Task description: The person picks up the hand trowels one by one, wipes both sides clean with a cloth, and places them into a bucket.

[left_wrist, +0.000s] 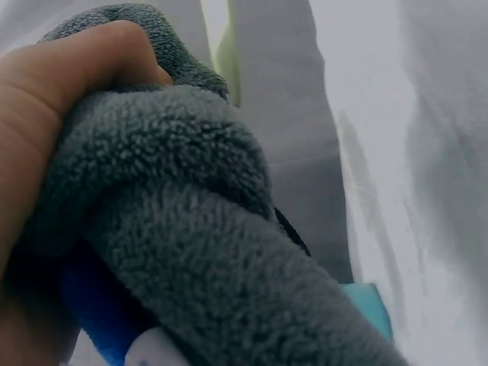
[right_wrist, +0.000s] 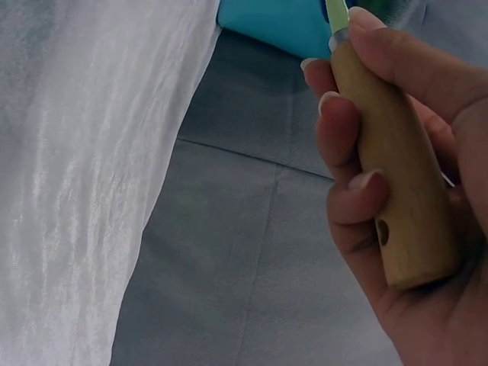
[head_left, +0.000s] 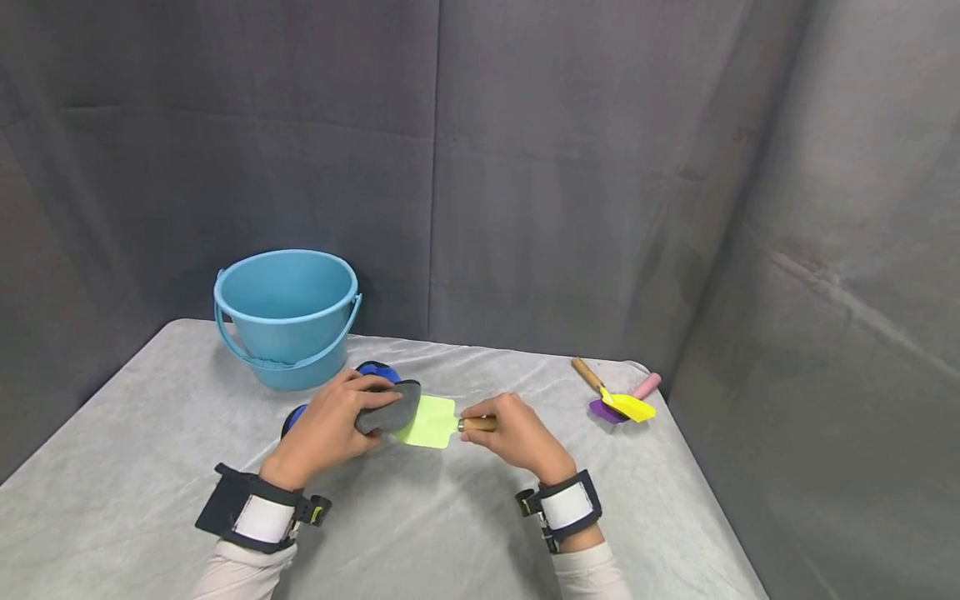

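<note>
A grey plush cloth is bunched up in my left hand, and its fuzzy folds fill much of the left wrist view. Blue fabric with black edging shows on either side of that hand. My right hand grips a small hand shovel by its wooden handle, thumb near the metal collar. The shovel's lime-green blade points left, its far end overlapped by the grey cloth in the head view.
Behind my left hand stands a light blue bucket, its handle lowered at the front. At the right rear of the cloth-covered table, a yellow shovel lies across a purple one with a pink handle. Grey curtains hang behind.
</note>
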Tool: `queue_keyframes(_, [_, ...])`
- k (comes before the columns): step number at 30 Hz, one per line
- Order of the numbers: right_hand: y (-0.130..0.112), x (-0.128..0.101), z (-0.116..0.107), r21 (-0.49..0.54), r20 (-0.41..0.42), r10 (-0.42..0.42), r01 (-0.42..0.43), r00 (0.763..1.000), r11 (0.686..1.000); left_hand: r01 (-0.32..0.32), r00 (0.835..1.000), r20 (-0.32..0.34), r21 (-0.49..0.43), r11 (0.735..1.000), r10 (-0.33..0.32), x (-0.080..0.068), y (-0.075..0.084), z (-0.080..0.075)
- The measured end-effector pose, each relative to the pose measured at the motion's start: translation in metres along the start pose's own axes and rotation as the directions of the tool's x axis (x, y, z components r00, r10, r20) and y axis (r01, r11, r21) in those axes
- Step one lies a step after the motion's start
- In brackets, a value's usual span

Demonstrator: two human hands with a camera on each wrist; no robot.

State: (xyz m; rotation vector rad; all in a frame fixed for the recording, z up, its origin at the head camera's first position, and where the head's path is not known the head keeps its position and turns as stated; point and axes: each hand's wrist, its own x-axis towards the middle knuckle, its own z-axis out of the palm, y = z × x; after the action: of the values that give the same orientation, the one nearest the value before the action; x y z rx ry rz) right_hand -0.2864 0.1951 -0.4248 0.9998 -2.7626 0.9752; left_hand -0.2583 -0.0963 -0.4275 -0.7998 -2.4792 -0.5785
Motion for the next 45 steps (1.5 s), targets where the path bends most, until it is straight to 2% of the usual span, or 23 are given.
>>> queue_keyframes(4, [0.000,0.000,0.001,0.002,-0.012,-0.003,0.003,1.000,1.000,-0.028,0.999,-0.020,-0.001,1.000,0.028,0.002,0.007,-0.004])
queue_keyframes(9, [0.001,0.000,0.001,-0.021,-0.001,0.003,-0.003,1.000,1.000,-0.048,0.999,-0.008,-0.013,0.999,0.048,0.007,0.018,-0.003])
queue_keyframes(20, [-0.004,0.005,0.002,-0.059,0.006,-0.060,0.060,0.998,0.996,-0.116,0.993,0.036,-0.003,0.993,0.116,0.013,0.029,0.022])
queue_keyframes(25, [-0.006,0.007,0.004,-0.085,0.007,-0.053,0.054,0.999,0.995,-0.093,0.994,0.057,-0.008,0.996,0.093,0.011,0.030,0.025])
queue_keyframes(33, [-0.008,0.006,0.006,-0.134,-0.025,-0.061,0.057,0.998,0.989,-0.051,0.995,0.086,-0.024,0.998,0.053,0.010,0.029,0.023])
queue_keyframes(45, [-0.006,0.004,0.010,-0.140,-0.036,-0.051,0.045,0.998,0.989,-0.016,0.993,0.115,-0.070,0.997,0.024,0.005,0.020,0.025])
